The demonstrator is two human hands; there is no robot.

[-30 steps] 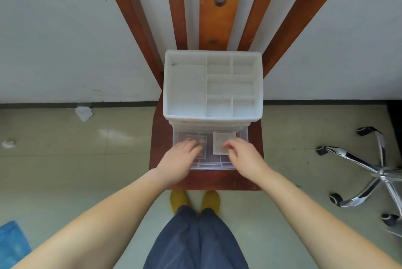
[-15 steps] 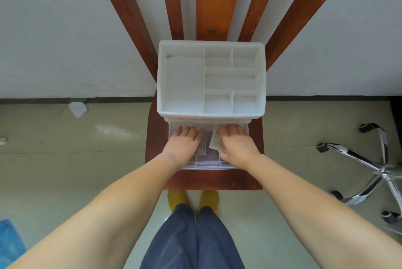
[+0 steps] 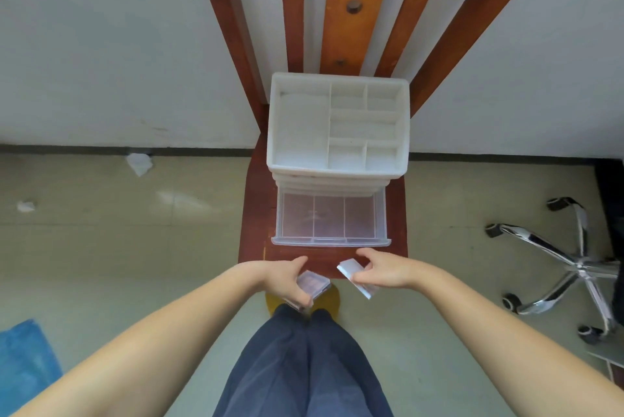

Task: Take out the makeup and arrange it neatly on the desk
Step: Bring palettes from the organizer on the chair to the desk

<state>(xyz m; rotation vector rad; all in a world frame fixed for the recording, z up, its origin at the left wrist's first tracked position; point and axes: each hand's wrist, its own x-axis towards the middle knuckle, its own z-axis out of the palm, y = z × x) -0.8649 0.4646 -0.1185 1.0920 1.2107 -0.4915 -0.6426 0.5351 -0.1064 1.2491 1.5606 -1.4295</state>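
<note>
Home room: wooden chair (image 3: 256, 248), swivel-chair base (image 3: 574, 264)

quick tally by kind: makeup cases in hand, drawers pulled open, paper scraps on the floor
Makeup cases in hand: 2, a clear case in the left hand, a white case in the right hand
Open drawers: 1
Paper scraps: 2
Total: 5

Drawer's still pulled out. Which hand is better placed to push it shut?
Neither is free: the left hand holds a clear case and the right hand a white case. Marginally the right; its fingers sit slightly nearer the drawer front.
</note>
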